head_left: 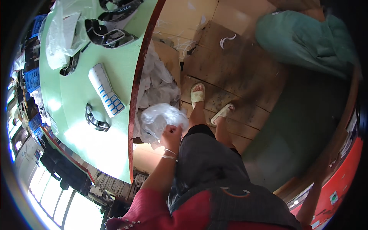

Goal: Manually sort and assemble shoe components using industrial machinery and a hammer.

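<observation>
Clear plastic: you've got the bag point(160, 117) clamped in your left hand point(171, 135), just right of the green table point(122, 71); your right hand I can't make out!

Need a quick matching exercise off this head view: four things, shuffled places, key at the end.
Things:
1. clear plastic bag
2. white strip with blue-outlined squares
3. pale slippers
4. bulging green sack

Places:
A. on the person's feet
B. in the upper right of the picture
C. gripped by the left hand
D. lying on the pale green tabletop

Pairs: 1-C, 2-D, 3-A, 4-B
</observation>
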Motion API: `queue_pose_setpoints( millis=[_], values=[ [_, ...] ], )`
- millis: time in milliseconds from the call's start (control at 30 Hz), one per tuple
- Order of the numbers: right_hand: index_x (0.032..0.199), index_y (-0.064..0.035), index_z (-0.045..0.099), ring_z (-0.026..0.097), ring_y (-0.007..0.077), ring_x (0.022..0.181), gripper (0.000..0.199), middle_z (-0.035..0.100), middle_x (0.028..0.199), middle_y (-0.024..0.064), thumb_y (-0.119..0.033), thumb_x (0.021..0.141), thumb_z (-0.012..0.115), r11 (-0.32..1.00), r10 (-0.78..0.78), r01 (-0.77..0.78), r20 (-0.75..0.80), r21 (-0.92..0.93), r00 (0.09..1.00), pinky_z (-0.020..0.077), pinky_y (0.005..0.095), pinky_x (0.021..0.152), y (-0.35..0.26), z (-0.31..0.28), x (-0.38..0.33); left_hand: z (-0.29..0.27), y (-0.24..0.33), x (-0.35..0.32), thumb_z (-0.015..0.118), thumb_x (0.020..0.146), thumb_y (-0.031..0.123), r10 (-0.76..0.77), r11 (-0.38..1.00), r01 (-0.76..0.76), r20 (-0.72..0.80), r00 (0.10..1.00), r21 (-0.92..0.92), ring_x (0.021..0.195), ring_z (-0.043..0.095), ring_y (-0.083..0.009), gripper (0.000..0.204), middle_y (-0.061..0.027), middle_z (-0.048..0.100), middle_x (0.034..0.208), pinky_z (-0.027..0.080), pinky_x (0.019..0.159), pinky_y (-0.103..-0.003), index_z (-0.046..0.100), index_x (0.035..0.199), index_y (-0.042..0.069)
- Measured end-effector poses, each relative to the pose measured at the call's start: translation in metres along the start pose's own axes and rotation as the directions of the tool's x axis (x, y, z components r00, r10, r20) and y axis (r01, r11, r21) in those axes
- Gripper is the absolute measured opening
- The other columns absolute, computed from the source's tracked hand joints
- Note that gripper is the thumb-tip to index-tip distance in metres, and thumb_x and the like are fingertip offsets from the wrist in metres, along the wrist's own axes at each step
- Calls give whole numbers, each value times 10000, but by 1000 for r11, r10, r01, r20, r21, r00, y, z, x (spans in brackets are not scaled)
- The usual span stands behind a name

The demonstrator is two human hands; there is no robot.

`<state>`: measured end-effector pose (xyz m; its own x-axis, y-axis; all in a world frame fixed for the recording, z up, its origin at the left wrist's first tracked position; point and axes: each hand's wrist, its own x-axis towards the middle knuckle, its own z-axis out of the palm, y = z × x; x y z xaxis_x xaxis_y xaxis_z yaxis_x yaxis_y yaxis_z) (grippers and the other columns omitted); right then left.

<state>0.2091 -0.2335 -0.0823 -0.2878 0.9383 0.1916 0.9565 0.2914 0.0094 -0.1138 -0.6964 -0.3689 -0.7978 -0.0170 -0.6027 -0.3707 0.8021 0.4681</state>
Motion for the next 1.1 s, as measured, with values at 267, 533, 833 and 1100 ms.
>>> queue_pose_setpoints(
  millis=[267,533,833,1100],
  values=[
    [1334,-55,394,329,315,1287,569,366,1368,196,-298,857,589,953,-289,241,-310,-184,906,284,412,1048,-82,-12,-24,-12,88,-106,722,673,153,180,874,-102,122,976,-474,617,564,-119,339,-41,589,703,454,571,-282,599,954,10],
    [1177,-86,514,580,306,1002,465,573,1139,154,-357,816,629,13,-990,461,-53,887,131,456,422,853,-211,-5,-118,-18,143,-168,683,793,197,275,935,-106,500,821,-339,626,572,-96,184,-26,625,706,462,597,-246,604,808,32],
    [1081,-22,578,571,378,964,348,603,1049,203,-294,883,488,667,-745,182,638,723,193,447,424,840,-198,7,-124,-55,184,-194,466,951,279,253,221,454,501,828,-863,557,504,-125,188,-11,526,667,418,495,-264,469,834,131],
    [1326,-86,418,392,232,1245,597,454,1313,138,-262,794,624,338,-915,-514,402,789,16,304,300,1018,-266,73,-158,-70,202,-230,457,958,236,626,694,245,736,258,-676,630,489,-63,162,-23,570,787,394,569,-205,503,939,82]
  ],
)
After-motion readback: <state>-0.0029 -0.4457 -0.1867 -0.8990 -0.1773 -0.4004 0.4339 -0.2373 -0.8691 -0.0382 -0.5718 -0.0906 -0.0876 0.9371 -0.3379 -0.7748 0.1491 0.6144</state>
